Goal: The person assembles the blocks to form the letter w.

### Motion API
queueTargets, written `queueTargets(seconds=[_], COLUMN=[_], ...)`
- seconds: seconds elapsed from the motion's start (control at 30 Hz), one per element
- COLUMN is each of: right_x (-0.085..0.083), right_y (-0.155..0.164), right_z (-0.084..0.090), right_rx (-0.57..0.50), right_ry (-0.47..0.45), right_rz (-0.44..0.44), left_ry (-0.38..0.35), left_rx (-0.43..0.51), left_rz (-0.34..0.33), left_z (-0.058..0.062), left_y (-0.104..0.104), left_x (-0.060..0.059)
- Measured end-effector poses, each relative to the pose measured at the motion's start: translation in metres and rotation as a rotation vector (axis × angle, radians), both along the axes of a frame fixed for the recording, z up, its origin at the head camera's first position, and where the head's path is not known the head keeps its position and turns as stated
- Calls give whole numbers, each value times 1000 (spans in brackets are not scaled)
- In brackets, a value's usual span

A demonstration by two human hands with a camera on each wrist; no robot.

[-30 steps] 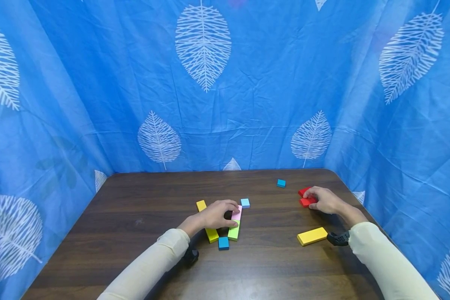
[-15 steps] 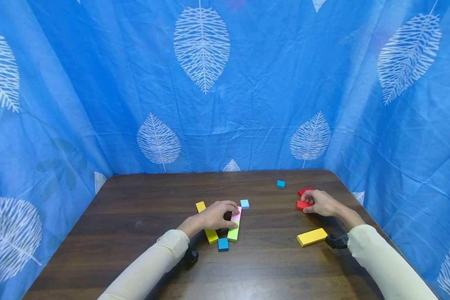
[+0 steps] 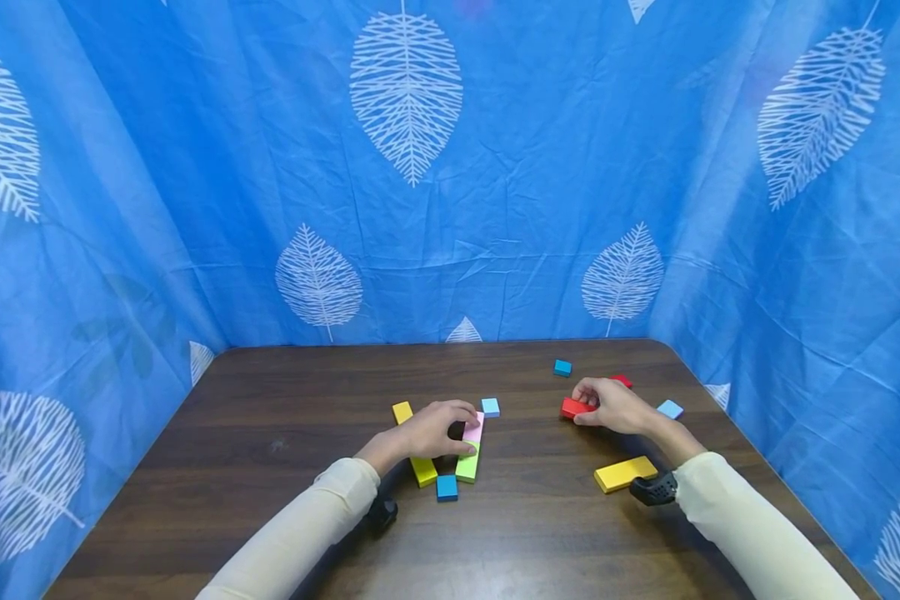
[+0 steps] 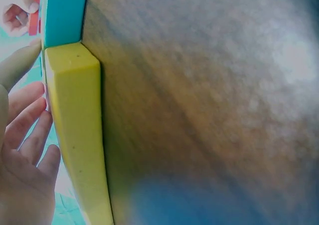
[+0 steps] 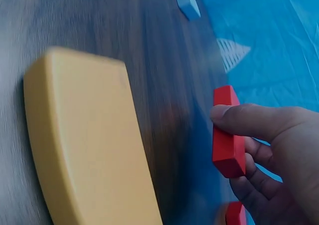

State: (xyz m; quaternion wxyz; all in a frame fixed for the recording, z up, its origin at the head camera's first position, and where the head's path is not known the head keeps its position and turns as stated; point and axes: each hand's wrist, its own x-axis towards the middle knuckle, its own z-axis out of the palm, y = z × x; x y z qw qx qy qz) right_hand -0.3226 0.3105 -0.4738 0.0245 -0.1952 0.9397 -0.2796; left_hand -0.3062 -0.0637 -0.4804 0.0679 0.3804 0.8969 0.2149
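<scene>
My right hand (image 3: pixel 617 407) pinches a small red block (image 3: pixel 574 407) between thumb and fingers; the right wrist view shows the thumb across the red block (image 5: pixel 225 144). Behind that hand, a second red block (image 3: pixel 622 381) is partly hidden. My left hand (image 3: pixel 429 429) rests among the blocks at the middle, fingers gently bent, fingertips at the pink block (image 3: pixel 475 432) and thumb at the lime green block (image 3: pixel 467 468). Under its wrist side lies a long yellow block (image 3: pixel 424 472), partly covered. A blue block (image 3: pixel 447 488) sits between the yellow and green ends.
A light blue block (image 3: pixel 491 407) stands beyond the pink one. Another blue block (image 3: pixel 562 367) lies near the table's (image 3: pixel 307 375) back edge. A thick yellow block (image 3: pixel 621 473) is before my right wrist, and a light blue block (image 3: pixel 670 409) lies right of it.
My right hand has moved left with the red block, away from the other red one. The light blue block at the right has come into view. My left hand stays in place.
</scene>
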Motion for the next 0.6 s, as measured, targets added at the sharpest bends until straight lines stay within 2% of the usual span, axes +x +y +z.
queueTargets(seconds=[0.3, 0.6], right_x=[2, 4], right_y=[-25, -33], right_z=[2, -2], right_rx=[-26, -57], right_ry=[-3, 29], right_rz=[20, 34], left_ry=[6, -1], left_rx=[13, 9], left_rz=[-10, -11], left_z=[1, 1], left_y=[0, 1], left_x=[1, 2])
